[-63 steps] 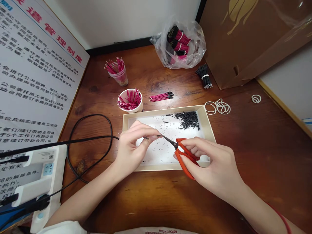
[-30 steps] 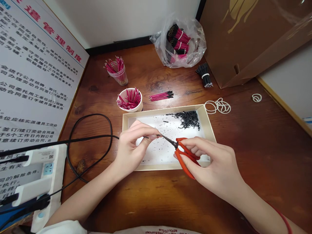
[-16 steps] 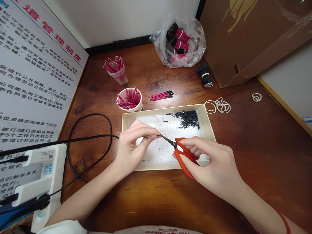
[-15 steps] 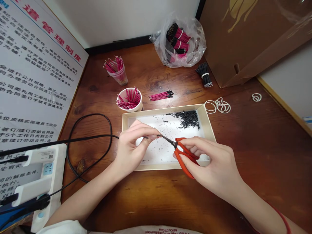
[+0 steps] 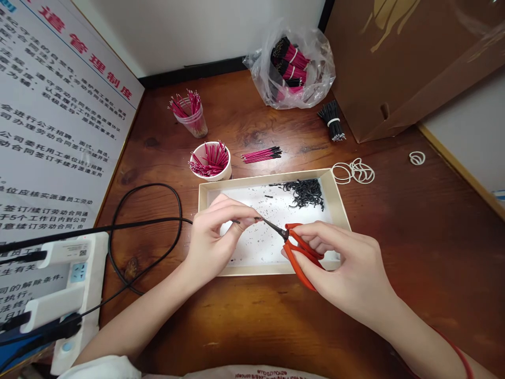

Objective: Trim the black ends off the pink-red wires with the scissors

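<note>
Pinched between the thumb and fingers of my left hand [image 5: 215, 237] is a short piece of black tubing [image 5: 235, 221], mostly hidden by the fingers. My right hand [image 5: 347, 258] grips the orange handles of a pair of scissors [image 5: 302, 255]. The dark blade tips meet the end of the black piece at my left fingertips. Both hands are above a shallow cream box [image 5: 272, 270] with a white bottom. A heap of black tubing pieces [image 5: 303, 193] lies in its far right corner, and tiny black offcuts are scattered over the bottom.
Behind the box are a paper cup [image 5: 224, 172] and a plastic cup [image 5: 197, 126] of pink wires, plus a row of pink-and-black wires [image 5: 260, 155]. A plastic bag [image 5: 260, 79], black wire bundle [image 5: 332, 121] and rubber bands [image 5: 355, 171] lie right. A power strip [image 5: 89, 295] and cable stand left.
Almost nothing differs. The hands and scissors hold the same position over the box; the whole view has shifted very slightly.
</note>
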### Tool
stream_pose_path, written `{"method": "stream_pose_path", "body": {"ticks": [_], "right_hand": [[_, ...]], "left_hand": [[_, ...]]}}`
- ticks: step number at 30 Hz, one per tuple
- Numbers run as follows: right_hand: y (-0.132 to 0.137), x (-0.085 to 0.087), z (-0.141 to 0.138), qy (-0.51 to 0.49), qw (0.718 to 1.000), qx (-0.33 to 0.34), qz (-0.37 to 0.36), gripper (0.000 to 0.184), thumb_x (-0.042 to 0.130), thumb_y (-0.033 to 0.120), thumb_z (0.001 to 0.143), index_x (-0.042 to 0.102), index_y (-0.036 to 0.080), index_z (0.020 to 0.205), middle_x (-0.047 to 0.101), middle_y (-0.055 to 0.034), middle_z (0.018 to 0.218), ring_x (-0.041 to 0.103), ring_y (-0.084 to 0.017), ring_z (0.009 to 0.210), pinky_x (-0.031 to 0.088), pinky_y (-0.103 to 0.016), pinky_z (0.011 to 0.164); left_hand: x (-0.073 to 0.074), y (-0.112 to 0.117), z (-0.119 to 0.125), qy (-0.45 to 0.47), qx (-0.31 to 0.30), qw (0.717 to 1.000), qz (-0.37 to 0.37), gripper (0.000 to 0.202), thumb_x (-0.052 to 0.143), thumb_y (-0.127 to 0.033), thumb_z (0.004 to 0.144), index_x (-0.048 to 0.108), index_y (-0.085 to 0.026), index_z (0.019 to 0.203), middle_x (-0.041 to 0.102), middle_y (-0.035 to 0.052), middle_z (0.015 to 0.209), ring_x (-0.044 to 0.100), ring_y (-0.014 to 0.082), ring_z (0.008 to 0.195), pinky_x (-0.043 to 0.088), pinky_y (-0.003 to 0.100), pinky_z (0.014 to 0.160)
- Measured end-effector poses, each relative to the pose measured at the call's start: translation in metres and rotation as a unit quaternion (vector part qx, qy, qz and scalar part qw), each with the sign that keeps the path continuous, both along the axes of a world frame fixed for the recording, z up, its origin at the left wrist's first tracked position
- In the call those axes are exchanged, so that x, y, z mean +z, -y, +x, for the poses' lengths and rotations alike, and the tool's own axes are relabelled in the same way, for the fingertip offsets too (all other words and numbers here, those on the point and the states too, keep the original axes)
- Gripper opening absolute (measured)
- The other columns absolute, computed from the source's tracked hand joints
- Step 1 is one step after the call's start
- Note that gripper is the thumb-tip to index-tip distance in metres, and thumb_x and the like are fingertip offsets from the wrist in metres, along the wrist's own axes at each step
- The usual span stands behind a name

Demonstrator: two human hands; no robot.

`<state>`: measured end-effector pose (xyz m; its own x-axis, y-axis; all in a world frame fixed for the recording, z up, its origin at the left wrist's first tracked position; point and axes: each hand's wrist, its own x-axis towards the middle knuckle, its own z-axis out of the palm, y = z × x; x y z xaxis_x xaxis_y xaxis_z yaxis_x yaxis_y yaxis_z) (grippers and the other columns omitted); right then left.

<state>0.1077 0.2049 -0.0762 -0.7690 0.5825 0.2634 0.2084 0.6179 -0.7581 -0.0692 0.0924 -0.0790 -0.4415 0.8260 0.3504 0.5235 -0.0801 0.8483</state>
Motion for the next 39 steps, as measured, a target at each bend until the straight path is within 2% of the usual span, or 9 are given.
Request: {"method": "stream_pose_path", "body": {"ticks": [8,31,39], "right_hand": [[0.0001,0.0004,0.001,0.0,1.0,-0.002,0.001,0.007,0.066,0.014,0.081,0.064,0.02,0.083,0.064,0.0031,0.063,0.053,-0.01,0.051,0.05,-0.022,0.05],[0.0008,-0.0005,0.0018,-0.004,1.0,-0.006,0.003,0.008,0.067,0.014,0.081,0.064,0.021,0.084,0.064,0.0029,0.063,0.054,-0.01,0.05,0.05,-0.022,0.049],[0.0019,-0.0013,0.0012,-0.004,1.0,-0.008,0.004,0.007,0.066,0.014,0.082,0.064,0.021,0.084,0.064,0.0026,0.063,0.054,-0.01,0.05,0.05,-0.023,0.049]], "left_hand": [[0.0012,-0.0006,0.0003,0.009,0.001,1.0,-0.002,0.016,0.066,-0.012,0.09,0.076,-0.022,0.083,0.077,0.0011,0.076,0.063,0.0155,0.071,0.047,0.03,0.067],[0.0014,-0.0005,0.0006,0.004,0.004,1.0,-0.001,0.016,0.067,-0.008,0.088,0.075,-0.021,0.082,0.077,0.0007,0.076,0.063,0.0149,0.071,0.047,0.029,0.066],[0.0015,-0.0006,0.0007,0.007,0.005,1.0,-0.003,0.016,0.066,-0.012,0.089,0.075,-0.022,0.082,0.077,0.0013,0.075,0.064,0.0159,0.071,0.047,0.031,0.066]]}}
